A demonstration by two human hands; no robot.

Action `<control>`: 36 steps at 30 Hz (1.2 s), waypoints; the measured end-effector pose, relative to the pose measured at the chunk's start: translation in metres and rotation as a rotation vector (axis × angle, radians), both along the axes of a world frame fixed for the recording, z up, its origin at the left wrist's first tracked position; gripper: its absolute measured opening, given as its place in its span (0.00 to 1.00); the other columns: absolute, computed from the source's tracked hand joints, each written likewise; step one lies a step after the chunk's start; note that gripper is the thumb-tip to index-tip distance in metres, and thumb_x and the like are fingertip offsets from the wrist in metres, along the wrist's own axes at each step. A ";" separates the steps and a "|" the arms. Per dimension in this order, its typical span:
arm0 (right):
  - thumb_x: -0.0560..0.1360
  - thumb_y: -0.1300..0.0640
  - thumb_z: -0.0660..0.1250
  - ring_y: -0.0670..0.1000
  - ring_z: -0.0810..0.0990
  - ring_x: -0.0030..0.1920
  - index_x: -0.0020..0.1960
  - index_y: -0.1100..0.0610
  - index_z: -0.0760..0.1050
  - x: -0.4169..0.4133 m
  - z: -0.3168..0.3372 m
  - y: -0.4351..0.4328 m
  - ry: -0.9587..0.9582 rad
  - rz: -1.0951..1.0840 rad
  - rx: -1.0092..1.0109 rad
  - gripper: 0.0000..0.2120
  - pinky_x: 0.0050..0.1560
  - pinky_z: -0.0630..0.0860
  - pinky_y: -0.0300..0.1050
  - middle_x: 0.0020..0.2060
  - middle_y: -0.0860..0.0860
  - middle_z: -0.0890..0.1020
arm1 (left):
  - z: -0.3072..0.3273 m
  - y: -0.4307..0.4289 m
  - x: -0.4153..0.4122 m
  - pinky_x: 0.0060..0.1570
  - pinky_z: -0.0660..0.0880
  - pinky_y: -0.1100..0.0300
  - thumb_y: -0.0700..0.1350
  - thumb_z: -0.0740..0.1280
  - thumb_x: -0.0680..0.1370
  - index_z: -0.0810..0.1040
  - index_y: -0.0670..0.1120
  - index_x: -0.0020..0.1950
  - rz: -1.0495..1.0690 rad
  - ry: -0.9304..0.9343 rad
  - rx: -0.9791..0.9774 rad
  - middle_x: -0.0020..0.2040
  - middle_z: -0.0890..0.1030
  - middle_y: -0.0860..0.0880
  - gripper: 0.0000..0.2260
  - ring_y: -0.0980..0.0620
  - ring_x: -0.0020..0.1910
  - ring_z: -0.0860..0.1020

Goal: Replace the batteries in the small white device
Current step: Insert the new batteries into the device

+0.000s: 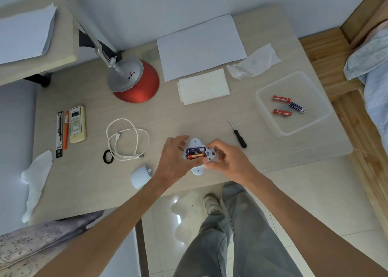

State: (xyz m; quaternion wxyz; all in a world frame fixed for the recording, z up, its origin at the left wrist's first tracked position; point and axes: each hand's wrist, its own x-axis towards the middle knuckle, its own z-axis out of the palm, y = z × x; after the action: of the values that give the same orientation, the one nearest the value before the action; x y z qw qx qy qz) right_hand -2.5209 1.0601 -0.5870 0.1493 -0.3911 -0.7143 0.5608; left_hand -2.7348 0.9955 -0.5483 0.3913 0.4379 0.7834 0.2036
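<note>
Together, left hand (174,161) and right hand (222,157) grip the white device (195,143), lengthwise away, batteries (195,153) up.

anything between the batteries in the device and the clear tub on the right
Only the screwdriver lies on the table between the white device and the clear tub, likely easy to lift over. The compartment is open, both batteries exposed.

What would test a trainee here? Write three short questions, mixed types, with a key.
1. True or false: the device holds two batteries.
2. How many loose batteries lie in the tub?
3. The screwdriver lies: A in the tub; B on the table; C inside the device.
Key: 1 true; 2 three; 3 B.
</note>
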 end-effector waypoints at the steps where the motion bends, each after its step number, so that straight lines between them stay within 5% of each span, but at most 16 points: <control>1: 0.74 0.47 0.81 0.55 0.79 0.37 0.62 0.44 0.77 0.000 0.000 0.000 0.002 0.002 -0.002 0.20 0.41 0.79 0.59 0.43 0.50 0.85 | -0.001 0.001 0.002 0.53 0.76 0.68 0.62 0.86 0.65 0.76 0.52 0.73 0.024 -0.055 -0.054 0.62 0.79 0.55 0.40 0.59 0.57 0.80; 6: 0.74 0.45 0.81 0.56 0.80 0.38 0.62 0.44 0.77 0.000 0.002 0.001 0.003 0.007 0.004 0.21 0.42 0.80 0.59 0.46 0.49 0.85 | -0.009 0.004 0.001 0.48 0.85 0.56 0.59 0.87 0.64 0.83 0.53 0.58 0.089 -0.206 -0.165 0.49 0.87 0.54 0.27 0.56 0.47 0.85; 15: 0.73 0.47 0.81 0.58 0.80 0.40 0.62 0.44 0.76 0.001 -0.001 0.002 -0.001 0.022 0.010 0.22 0.44 0.79 0.62 0.45 0.51 0.85 | -0.007 0.018 -0.007 0.37 0.82 0.64 0.44 0.90 0.63 0.85 0.45 0.55 0.147 -0.341 -0.266 0.52 0.88 0.46 0.25 0.54 0.45 0.86; 26: 0.73 0.49 0.81 0.48 0.71 0.34 0.62 0.47 0.77 0.001 0.002 0.002 -0.005 0.012 0.023 0.21 0.38 0.72 0.53 0.42 0.47 0.82 | -0.022 0.012 -0.012 0.49 0.87 0.50 0.52 0.91 0.59 0.86 0.48 0.53 0.133 -0.272 -0.212 0.49 0.88 0.50 0.27 0.50 0.49 0.87; 36: 0.74 0.49 0.81 0.45 0.70 0.33 0.62 0.47 0.77 0.003 0.003 0.000 -0.020 0.027 0.060 0.21 0.36 0.69 0.44 0.42 0.47 0.82 | -0.021 0.009 -0.007 0.42 0.85 0.58 0.52 0.90 0.61 0.86 0.48 0.55 0.123 -0.254 -0.168 0.49 0.88 0.51 0.27 0.51 0.48 0.87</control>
State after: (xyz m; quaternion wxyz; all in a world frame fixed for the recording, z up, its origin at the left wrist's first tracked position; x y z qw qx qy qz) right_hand -2.5176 1.0605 -0.5843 0.1462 -0.3823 -0.7376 0.5370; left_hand -2.7422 1.0040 -0.5695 0.5095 0.3257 0.7670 0.2146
